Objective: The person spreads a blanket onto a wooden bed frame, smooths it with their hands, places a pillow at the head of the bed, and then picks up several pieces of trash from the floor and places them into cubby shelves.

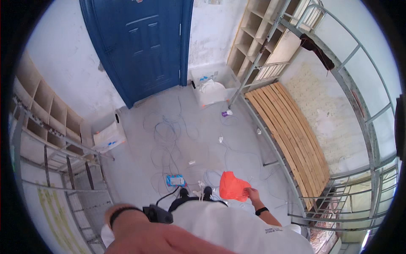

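Observation:
My right hand (pixel 252 195) pinches the edge of a thin orange-red plastic bag (pixel 234 186), which hangs spread out just ahead of my body, above the floor. A black band (pixel 263 211) circles that wrist. My left hand (pixel 160 239) looms large and blurred at the lower edge, very near the camera. Its fingers cannot be made out, nor whether they hold anything. A black band (pixel 122 211) sits around the left wrist. Next to it is a black box-shaped device (pixel 158 213) with a dark cable. On the floor by my shoes lies a blue package (pixel 175 180).
Loose cable coils (pixel 167 131) and white scraps spread over the grey floor. Clear plastic bins stand by the blue door (pixel 141 46), one on the right (pixel 213 91) and one on the left (pixel 109 137). A bunk with wooden slats (pixel 292 139) lines the right; another metal frame stands left.

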Available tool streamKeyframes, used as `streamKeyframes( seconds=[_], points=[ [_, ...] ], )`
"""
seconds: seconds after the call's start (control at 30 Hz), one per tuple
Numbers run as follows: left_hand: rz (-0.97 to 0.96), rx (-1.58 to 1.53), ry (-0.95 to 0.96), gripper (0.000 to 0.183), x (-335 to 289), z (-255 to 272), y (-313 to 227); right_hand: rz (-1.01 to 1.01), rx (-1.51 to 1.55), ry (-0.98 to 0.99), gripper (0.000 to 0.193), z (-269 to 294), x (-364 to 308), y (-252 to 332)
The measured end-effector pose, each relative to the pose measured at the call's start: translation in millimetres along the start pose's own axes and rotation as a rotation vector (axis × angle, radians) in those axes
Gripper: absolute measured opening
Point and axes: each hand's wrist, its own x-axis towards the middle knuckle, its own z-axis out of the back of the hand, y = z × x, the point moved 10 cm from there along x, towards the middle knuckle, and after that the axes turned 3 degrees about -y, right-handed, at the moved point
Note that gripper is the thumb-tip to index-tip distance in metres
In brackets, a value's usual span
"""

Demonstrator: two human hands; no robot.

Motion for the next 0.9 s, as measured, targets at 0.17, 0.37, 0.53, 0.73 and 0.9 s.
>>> streamKeyframes(
  seconds=[0.17, 0.37, 0.53, 0.73, 0.9],
  points=[
    [-0.158, -0.082, 0.059, 0.035, 5, -27, -37, -0.04, -0.275, -0.093, 0.032, 5, -68, -105],
    [-0.206, -0.184, 0.138, 0.035, 10, -48, -44, 0.051, -0.936, -0.025, 0.039, 3, -116, -235],
    [-0.228, -0.238, 0.189, 0.035, 29, -74, -18, 0.038, -0.899, -0.065, 0.037, 18, -137, -222],
    [-0.224, -0.304, 0.209, 0.035, 51, -119, 21, 0.254, -0.707, -0.184, 0.031, 63, -98, -186],
    [-0.203, -0.334, 0.218, 0.035, 78, -171, 77, -0.29, 0.341, -0.261, 0.022, 91, -63, -175]
  ],
)
